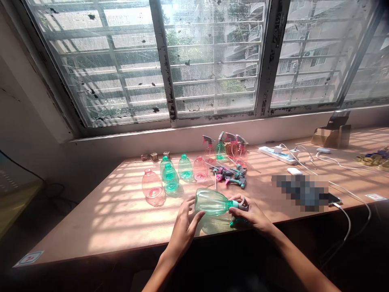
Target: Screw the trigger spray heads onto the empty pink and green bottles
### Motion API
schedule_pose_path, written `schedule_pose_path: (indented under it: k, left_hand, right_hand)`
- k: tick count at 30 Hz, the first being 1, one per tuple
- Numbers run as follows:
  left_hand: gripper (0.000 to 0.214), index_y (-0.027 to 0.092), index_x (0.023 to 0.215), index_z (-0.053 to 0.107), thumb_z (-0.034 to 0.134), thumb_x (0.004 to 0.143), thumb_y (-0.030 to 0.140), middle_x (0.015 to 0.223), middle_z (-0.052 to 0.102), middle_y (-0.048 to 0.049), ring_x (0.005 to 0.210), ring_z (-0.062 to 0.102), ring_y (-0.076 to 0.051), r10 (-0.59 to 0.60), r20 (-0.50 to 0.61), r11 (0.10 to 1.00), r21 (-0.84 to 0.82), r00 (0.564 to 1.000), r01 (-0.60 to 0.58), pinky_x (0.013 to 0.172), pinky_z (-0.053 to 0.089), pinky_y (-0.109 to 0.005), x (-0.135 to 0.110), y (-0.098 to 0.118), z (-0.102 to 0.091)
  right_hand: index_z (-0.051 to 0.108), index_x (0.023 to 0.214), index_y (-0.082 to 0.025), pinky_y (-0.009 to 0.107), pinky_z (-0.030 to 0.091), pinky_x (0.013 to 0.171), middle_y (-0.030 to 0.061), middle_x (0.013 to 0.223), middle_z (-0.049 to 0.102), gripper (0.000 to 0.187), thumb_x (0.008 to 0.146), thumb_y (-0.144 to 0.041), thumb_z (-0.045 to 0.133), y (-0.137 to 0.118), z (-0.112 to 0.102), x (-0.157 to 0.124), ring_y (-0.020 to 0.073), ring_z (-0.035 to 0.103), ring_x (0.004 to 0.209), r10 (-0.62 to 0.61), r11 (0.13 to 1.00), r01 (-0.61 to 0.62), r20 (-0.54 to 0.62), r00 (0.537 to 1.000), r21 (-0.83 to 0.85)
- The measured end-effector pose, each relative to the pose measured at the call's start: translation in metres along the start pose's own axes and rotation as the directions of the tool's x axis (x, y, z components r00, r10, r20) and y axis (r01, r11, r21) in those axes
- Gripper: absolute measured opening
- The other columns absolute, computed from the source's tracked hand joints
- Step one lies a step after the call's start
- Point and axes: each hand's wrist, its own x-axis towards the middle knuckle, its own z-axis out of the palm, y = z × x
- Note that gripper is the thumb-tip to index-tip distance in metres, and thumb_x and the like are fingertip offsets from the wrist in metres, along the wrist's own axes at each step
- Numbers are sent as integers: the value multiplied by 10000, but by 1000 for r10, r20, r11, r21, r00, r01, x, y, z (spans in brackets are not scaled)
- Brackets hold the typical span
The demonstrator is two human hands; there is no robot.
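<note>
A clear green spray bottle (211,202) is held on its side near the table's front edge, its neck pointing right. My left hand (184,221) grips the rounded base end, thumb at the front. Around the grey trigger sprayer head at the neck, my right hand (251,213) is closed. The green trigger (237,222) hangs below that hand. Just beyond the bottle lies a pile of loose grey, pink and green sprayer heads (232,175). Bottles without heads stand upright to the left, including a pink bottle (148,184) and a green bottle (170,178).
Several spray bottles with heads (232,150) stand near the wall below the window. On the right are a white power strip (277,155), a white case (294,171), cables and a partly blurred phone (333,198). Small boxes (154,157) sit at the back left.
</note>
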Motion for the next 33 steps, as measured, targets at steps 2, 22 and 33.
schedule_pose_path:
  k: [2, 22, 33]
  left_hand:
    - [353, 266, 1318, 583, 561, 1006, 430, 1472, 533, -125, 1350, 524, -301, 25, -4, 1000, 9, 1000, -24, 1084, 484, -481, 0, -3, 0]
    - [310, 258, 1282, 619, 510, 1037, 414, 1486, 494, -121, 1416, 461, -285, 34, -29, 997, -70, 999, -35, 1181, 386, -487, 1, -2, 0]
    - [397, 317, 1360, 552, 639, 979, 387, 1540, 429, -107, 1463, 393, -299, 86, -26, 996, -8, 996, -86, 1157, 396, -517, -3, -5, 0]
  right_hand:
    - [619, 1034, -201, 382, 615, 612, -8, 691, 697, 540, 705, -515, 909, 0, -1, 0, 197, 677, 613, 2, 1000, -2, 0, 1000, -1]
    - [619, 1030, -181, 367, 612, 626, 17, 698, 737, 466, 767, -463, 880, -2, -2, -1, 207, 698, 628, -25, 999, 27, 49, 998, -38]
    - [608, 1046, -190, 390, 645, 636, 10, 728, 721, 463, 771, -436, 888, 0, -3, -1, 197, 692, 645, -30, 999, 31, 48, 998, -14]
